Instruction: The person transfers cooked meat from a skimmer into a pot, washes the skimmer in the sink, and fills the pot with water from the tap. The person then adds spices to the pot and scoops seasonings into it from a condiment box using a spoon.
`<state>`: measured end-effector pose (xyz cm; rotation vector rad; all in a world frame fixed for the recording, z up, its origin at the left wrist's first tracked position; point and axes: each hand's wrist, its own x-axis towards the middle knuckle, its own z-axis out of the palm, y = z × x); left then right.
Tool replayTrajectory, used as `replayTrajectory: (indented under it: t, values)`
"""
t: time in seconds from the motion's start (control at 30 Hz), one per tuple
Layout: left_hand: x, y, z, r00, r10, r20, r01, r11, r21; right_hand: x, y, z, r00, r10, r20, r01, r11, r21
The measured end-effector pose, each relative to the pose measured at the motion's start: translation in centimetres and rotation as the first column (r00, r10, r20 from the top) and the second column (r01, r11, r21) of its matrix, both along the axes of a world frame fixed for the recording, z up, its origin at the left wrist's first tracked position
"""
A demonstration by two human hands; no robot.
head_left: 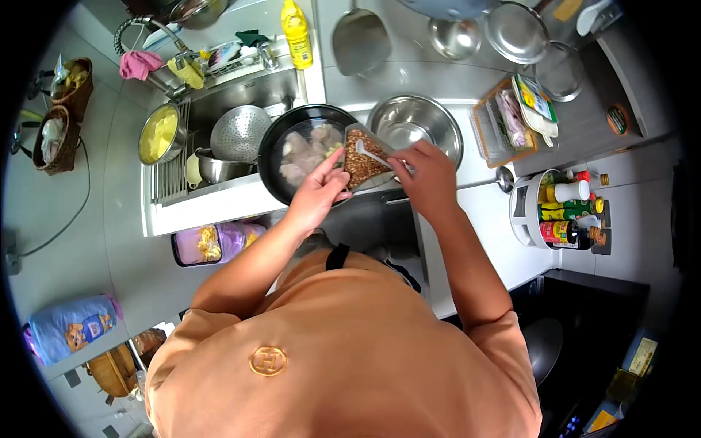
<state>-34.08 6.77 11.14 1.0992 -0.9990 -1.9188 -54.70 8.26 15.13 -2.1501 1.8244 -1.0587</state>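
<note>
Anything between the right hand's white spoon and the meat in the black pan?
Yes, seen from above: the left side of the clear container of brown granules, plus the fingers of the left hand gripping it, lie between the white spoon and the meat pieces. Lifting over would probably clear both.

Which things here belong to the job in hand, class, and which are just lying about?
Likely in the job:
container of brown granules, in the left hand
white spoon, in the right hand
black pan with pale food pieces, by the left hand

Apparently lying about:
yellow bottle
pink cloth
colander
condiment bottles
</note>
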Motion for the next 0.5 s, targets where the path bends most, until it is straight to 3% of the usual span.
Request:
replayTrajectory:
  t: [0.17,0.3,0.5]
  values:
    - [6.0,-1.5,-0.9,1.0,0.022,-0.019,-0.023,1.0,-0.006,7.2,-4.3,-0.1,0.938,0.169,-0.304,-0.16,0.986,0.054]
    - [9.2,-2.4,-1.5,1.0,0.014,-0.015,-0.014,0.999,-0.036,11.2,-5.9,-0.5,0.856,0.119,-0.503,-0.104,0.993,0.059]
    - [11.5,-3.4,-1.6,0.999,-0.015,-0.041,0.014,1.0,-0.02,14.6,-6.5,0.1,0.794,0.097,-0.6,-0.034,0.993,0.116]
